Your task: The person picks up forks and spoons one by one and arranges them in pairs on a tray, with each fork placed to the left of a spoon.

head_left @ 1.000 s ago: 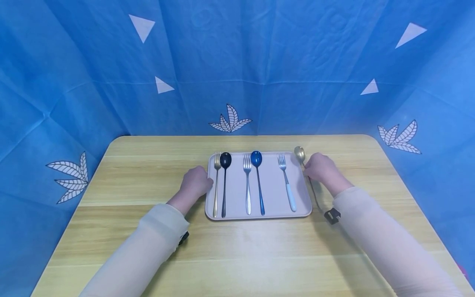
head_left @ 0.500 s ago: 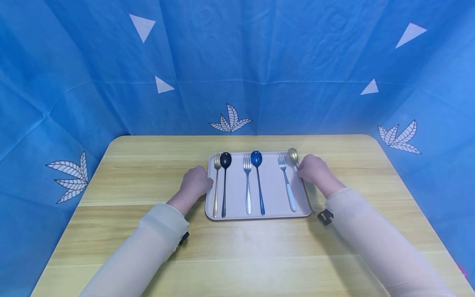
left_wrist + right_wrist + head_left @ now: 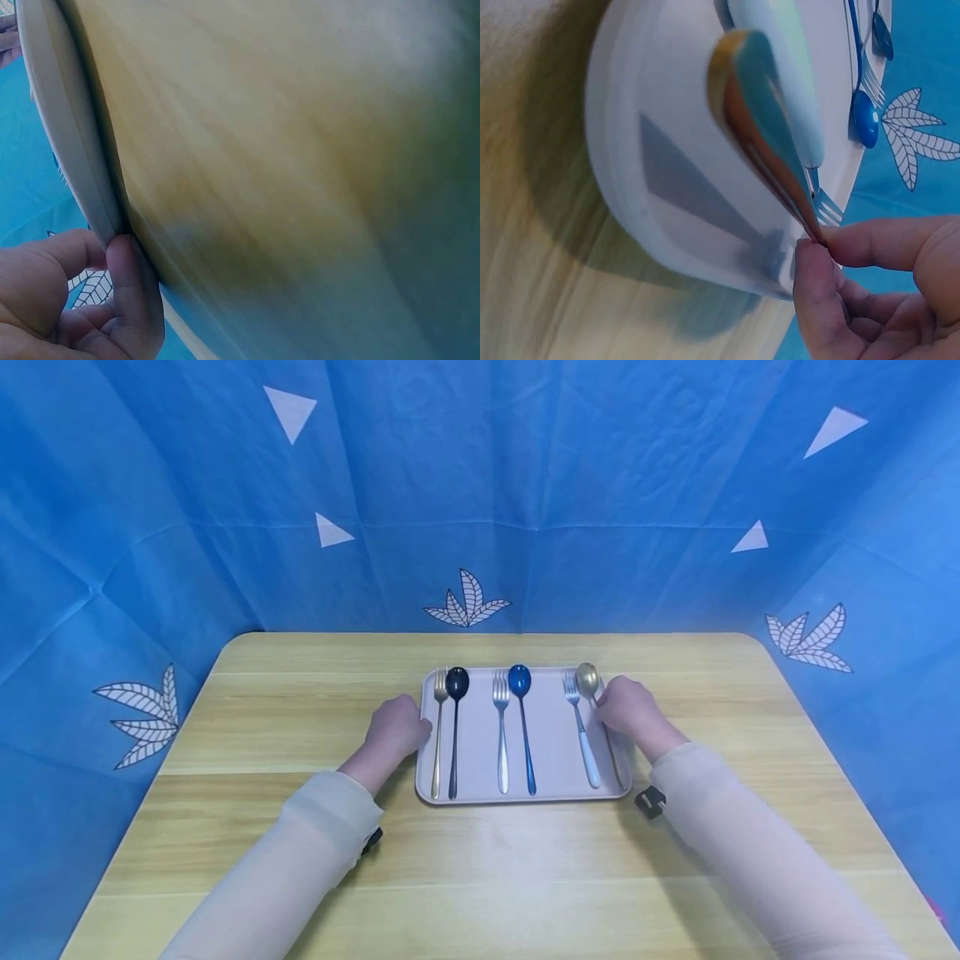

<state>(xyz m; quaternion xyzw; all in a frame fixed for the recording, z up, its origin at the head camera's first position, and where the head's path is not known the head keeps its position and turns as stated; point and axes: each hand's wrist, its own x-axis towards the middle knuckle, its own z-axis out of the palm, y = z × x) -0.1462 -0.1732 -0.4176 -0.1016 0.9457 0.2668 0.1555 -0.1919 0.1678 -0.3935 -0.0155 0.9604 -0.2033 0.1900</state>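
My right hand [image 3: 627,708] pinches a gold spoon [image 3: 588,678] by its handle, thumb against fingers. The spoon lies over the right side of a pale tray [image 3: 551,781], beside a fork with a light blue handle [image 3: 589,762]. In the right wrist view the handle end of the spoon [image 3: 761,120] hangs above the tray, casting a shadow on it. At the tray's left edge, my left hand [image 3: 395,727] grips the rim between thumb and fingers, as the left wrist view shows with the hand [image 3: 112,292] at the rim.
On the tray lie a gold fork [image 3: 437,743], a black spoon [image 3: 457,683], a silver fork [image 3: 502,735] and a blue spoon [image 3: 520,680], side by side. A wooden table [image 3: 480,877] bears the tray. Blue cloth [image 3: 480,460] hangs behind it.
My right hand has moved left with the gold spoon, from outside the tray's right edge to over the tray, next to the blue-handled fork. My left hand stays at the tray's left rim.
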